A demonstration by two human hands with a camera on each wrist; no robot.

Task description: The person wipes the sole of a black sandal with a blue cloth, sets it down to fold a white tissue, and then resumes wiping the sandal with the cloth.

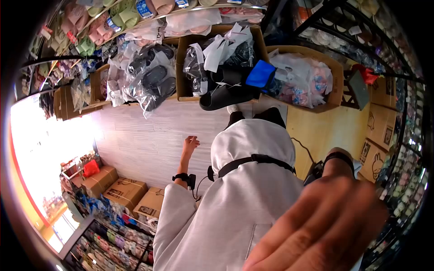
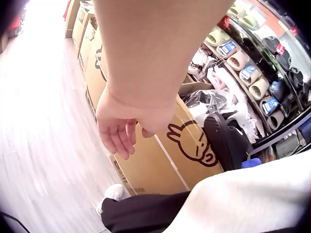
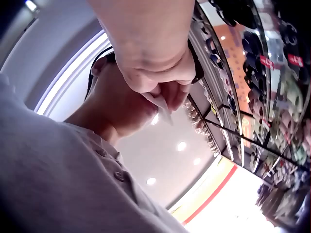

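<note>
My left hand (image 1: 191, 143) hangs beside the body over the floor, its fingers loosely curled and holding nothing. In the left wrist view the same hand (image 2: 121, 127) dangles in front of a carton with a rabbit drawing. My right hand (image 1: 323, 221) is raised close to the head camera and looks large there. The right wrist view has that hand (image 3: 163, 80) up at the person's face, pinching a thin white tissue (image 3: 163, 109) whose end sticks out between the fingers. A pair of black slippers (image 1: 227, 95) lies on an open carton ahead, near the left hand.
Open cartons (image 1: 181, 90) stand in a row ahead, holding bagged slippers (image 1: 156, 77). A blue piece (image 1: 261, 74) sits by the black slippers. Shelves of slippers (image 1: 409, 180) line the right side. Closed cartons (image 1: 125, 189) stand at the lower left beyond the wooden floor (image 1: 140, 131).
</note>
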